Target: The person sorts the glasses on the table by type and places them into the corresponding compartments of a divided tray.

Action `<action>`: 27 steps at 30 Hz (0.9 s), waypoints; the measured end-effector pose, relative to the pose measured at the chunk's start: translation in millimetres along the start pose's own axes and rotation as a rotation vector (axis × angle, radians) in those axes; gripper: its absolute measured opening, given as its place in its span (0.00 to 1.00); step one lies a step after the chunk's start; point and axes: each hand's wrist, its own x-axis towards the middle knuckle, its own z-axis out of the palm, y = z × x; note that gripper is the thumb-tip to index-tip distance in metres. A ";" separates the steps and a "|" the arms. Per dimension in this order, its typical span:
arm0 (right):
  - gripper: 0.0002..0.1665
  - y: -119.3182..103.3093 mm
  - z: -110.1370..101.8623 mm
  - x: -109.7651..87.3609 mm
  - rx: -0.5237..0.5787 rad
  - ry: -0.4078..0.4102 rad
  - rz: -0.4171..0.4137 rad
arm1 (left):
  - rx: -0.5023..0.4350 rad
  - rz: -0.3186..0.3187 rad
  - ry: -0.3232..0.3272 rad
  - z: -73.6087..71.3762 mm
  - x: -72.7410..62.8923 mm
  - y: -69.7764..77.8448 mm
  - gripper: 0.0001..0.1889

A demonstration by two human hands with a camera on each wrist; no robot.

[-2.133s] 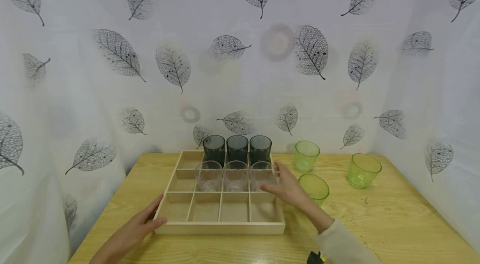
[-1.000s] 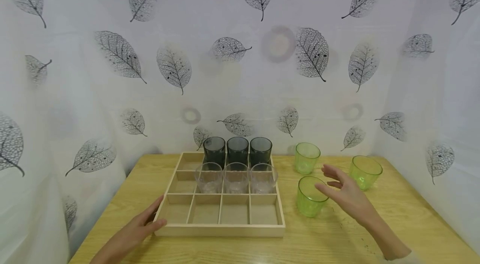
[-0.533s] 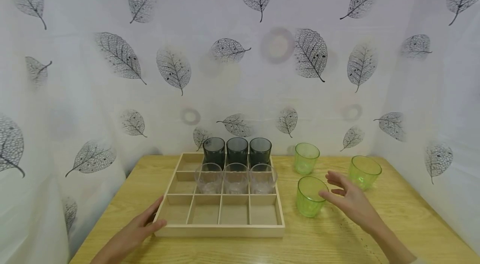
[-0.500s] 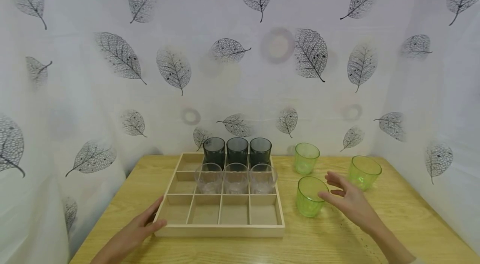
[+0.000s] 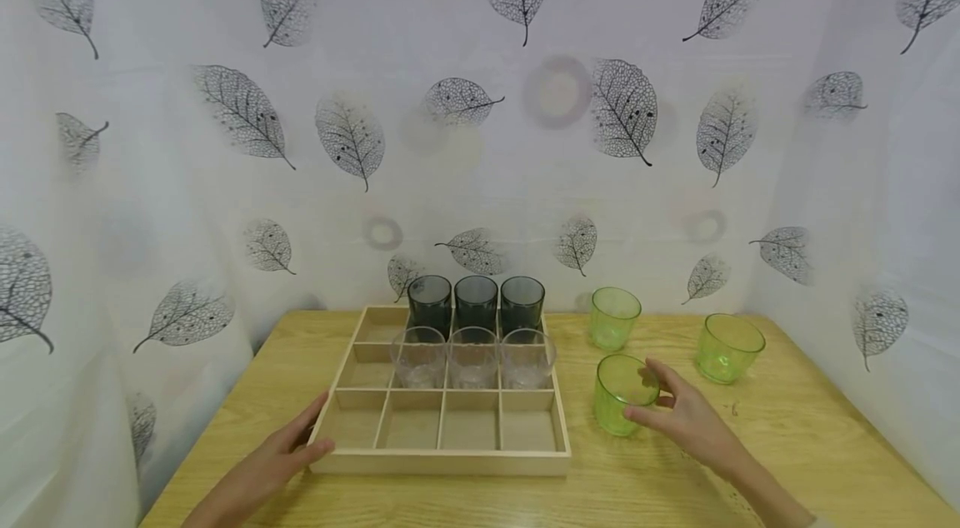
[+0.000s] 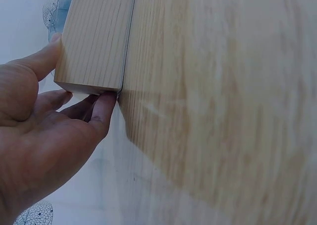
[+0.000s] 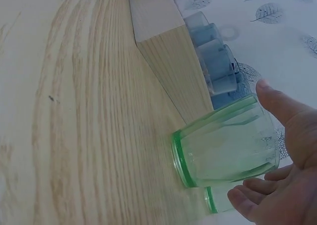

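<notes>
A pale wooden divided tray [image 5: 442,463] lies on the table, and my left hand [image 5: 262,465] grips its near left corner. The left wrist view shows the thumb on one side of that tray corner [image 6: 94,41] and fingers against its end. To the tray's right, my right hand [image 5: 693,420] has its thumb and fingers round the rim of the nearest green glass [image 5: 617,415], which stands upright on the table. In the right wrist view that green glass [image 7: 223,148] sits between thumb and fingers. Three clear glasses [image 5: 472,366] stand in the tray's middle row.
Three dark grey glasses [image 5: 476,303] occupy the tray's back row. Two more green glasses stand farther off: one green glass [image 5: 613,328] at the back, another green glass [image 5: 727,357] to the right. A leaf-patterned white curtain [image 5: 480,178] hangs behind the wooden table [image 5: 675,486].
My right hand moved from the clear glass at the tray's right to the near green glass, then brought thumb and fingers round its rim. The left hand stayed on the tray corner.
</notes>
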 end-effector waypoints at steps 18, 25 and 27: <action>0.49 7.9 9.4 1.2 -0.002 0.053 -0.069 | -0.018 -0.009 0.019 1.9 -1.6 1.0 0.43; 0.48 3.3 9.0 -2.0 -0.029 0.097 -0.081 | -0.002 -0.015 0.035 2.2 -0.5 -0.6 0.43; 0.47 -0.2 8.4 -3.2 -0.028 0.098 -0.082 | -0.006 -0.016 0.034 2.0 -0.6 -1.2 0.43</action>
